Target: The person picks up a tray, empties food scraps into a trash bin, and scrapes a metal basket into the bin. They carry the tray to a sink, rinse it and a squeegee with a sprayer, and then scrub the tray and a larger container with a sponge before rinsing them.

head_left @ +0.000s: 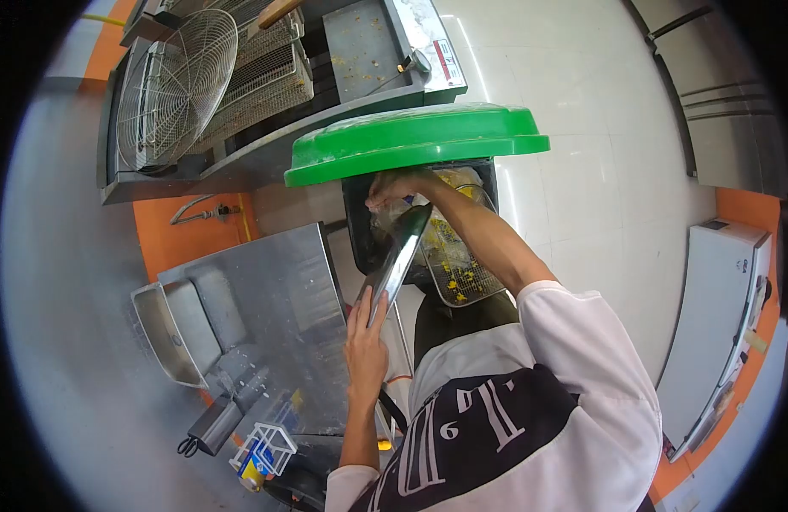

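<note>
My left hand (367, 341) is closed on the near end of a shiny steel pan (400, 256), held tilted with its far end over a black bin (360, 230). At the bin's mouth, beside the pan's far end, my right hand (398, 186) has its fingers bent down against crumpled clear plastic (392, 215); the fingertips are partly hidden. A wire mesh basket (464, 290) with yellow scraps sits at the near right of the bin's mouth. The green lid (411, 145) stands raised on edge behind my right hand.
Fryer baskets (266, 85) and a round wire skimmer (181, 90) lie on the fryer at the upper left. A steel table (279, 299) to the left bears a deep steel pan (176, 333), a metal box (217, 422) and a white wire rack (270, 445). A white freezer (709, 316) stands right.
</note>
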`<state>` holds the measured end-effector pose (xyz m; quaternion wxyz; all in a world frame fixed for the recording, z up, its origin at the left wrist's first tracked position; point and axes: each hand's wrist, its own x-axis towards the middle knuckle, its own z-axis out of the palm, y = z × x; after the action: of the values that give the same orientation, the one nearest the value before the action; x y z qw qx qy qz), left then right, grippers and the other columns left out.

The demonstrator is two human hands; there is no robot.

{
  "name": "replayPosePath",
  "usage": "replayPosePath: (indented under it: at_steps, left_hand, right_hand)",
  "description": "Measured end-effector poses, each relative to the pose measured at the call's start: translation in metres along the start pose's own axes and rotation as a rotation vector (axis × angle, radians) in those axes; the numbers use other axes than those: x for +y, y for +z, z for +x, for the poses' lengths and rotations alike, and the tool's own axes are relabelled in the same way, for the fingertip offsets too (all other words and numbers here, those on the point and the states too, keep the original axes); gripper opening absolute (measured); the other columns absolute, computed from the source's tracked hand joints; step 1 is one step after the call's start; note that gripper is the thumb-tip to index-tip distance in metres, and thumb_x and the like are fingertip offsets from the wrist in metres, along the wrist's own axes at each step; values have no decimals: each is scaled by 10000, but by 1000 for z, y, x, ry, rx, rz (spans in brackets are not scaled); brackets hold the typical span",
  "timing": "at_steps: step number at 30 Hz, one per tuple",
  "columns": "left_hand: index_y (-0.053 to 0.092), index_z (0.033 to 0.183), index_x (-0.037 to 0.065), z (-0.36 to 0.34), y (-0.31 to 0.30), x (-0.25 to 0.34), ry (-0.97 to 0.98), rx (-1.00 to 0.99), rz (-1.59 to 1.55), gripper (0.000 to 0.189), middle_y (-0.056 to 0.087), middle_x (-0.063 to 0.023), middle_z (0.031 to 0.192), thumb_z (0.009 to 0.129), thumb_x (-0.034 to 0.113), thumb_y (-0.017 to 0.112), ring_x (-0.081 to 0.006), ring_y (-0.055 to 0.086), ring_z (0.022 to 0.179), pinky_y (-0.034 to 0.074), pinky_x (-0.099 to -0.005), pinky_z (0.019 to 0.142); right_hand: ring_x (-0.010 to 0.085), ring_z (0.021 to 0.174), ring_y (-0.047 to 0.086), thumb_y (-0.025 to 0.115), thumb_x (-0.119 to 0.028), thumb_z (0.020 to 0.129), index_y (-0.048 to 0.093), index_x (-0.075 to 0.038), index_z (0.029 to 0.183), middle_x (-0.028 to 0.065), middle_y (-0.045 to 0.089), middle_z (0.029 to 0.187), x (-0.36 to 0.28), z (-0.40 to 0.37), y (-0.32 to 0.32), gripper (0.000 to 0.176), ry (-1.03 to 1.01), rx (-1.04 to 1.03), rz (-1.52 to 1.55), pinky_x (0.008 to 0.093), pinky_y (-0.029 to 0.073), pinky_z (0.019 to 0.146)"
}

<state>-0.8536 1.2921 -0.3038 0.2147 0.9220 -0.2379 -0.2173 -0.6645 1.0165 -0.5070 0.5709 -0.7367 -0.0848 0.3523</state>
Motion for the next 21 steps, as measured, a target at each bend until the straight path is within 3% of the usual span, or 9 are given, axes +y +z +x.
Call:
replayPosePath:
  at_steps: [5, 7, 8, 10, 14, 15, 17, 19, 21]
  left_hand:
    - [485, 1506, 155, 8, 16, -2, -152, 63, -26, 767, 427, -155, 1554, 806, -156, 445, -442, 451, 1358, 398, -488, 1122]
    - [441, 1532, 149, 13, 18, -1, -223, 63, -44, 778, 406, -181, 1554, 812, -148, 448, -464, 440, 1352, 400, -490, 1116]
    - [441, 1532, 149, 16, 18, 2, -229, 71, -46, 778, 406, -181, 1554, 812, -148, 448, -464, 440, 1352, 400, -490, 1116]
    - [373, 1562, 136, 19, 16, 9, -229, 72, -14, 815, 393, -211, 1545, 805, -158, 442, -464, 439, 1347, 397, -491, 1115]
    - [325, 1574, 112, 27, 29, 21, -199, 61, 6, 796, 401, -242, 1519, 822, -83, 496, -468, 454, 1328, 415, -499, 1090]
    - [313, 1579, 114, 28, 35, 27, -144, 24, 77, 757, 400, -240, 1521, 863, -26, 516, -468, 467, 1317, 428, -501, 1072]
    - [302, 1583, 115, 32, 31, 35, -94, -11, 149, 724, 398, -239, 1522, 903, 32, 537, -467, 481, 1305, 441, -503, 1053]
    - [311, 1578, 110, 50, 9, 42, -250, -319, -253, 695, 433, -230, 1503, 948, 175, 598, -463, 460, 1330, 433, -518, 1054]
    - [384, 1545, 105, 70, 14, 22, -239, -249, -311, 619, 485, -213, 1470, 982, 245, 600, -432, 467, 1333, 441, -505, 1048]
  right_hand:
    - [348, 1014, 669, 648, -532, 917, 745, -58, 1113, 173, 732, 1066, -10, -7, 3, 522, 42, 101, -465, 448, 489, 948]
    - [436, 1122, 630, 608, -585, 921, 665, -60, 1276, 232, 683, 1202, -27, -37, 26, 636, -137, 734, -317, 477, 455, 1037]
    - [436, 1122, 630, 608, -585, 921, 665, -60, 1276, 232, 683, 1202, -42, -55, 34, 636, -143, 726, -322, 477, 455, 1037]
    - [479, 1217, 574, 570, -624, 935, 567, -15, 1379, 286, 635, 1266, -69, -94, 53, 754, 239, 862, -168, 481, 409, 1102]
    - [270, 834, 698, 577, -606, 961, 649, 66, 1116, 176, 703, 952, -54, -123, 119, 694, 390, 380, 567, 382, 576, 763]
    - [149, 696, 645, 588, -495, 992, 668, 40, 982, 104, 671, 825, -47, -123, 138, 541, 301, 485, 629, 292, 542, 607]
    - [181, 754, 658, 591, -363, 1001, 690, 46, 1015, 123, 696, 863, -34, -123, 153, 422, 274, 647, 710, 325, 539, 678]
    - [192, 777, 658, 585, -327, 998, 694, 43, 1052, 124, 705, 889, -12, -121, 160, 390, 227, 674, 623, 337, 533, 716]
    - [203, 801, 659, 579, -291, 995, 699, 40, 1088, 125, 715, 916, -2, -129, 156, 364, 194, 707, 542, 349, 526, 755]
